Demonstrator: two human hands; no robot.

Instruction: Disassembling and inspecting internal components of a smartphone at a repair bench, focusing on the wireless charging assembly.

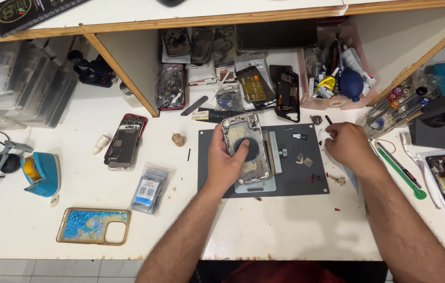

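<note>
Head view looks down on the stripped phone housing [246, 148], lying on the grey work mat [306, 178] with its long axis running away from me. My left hand [226, 163] grasps it, thumb pressed on the dark round patch. My right hand [347, 144] rests at the mat's right edge, fingers pinched over something too small to make out. The opened red phone [124, 141] lies well left.
</note>
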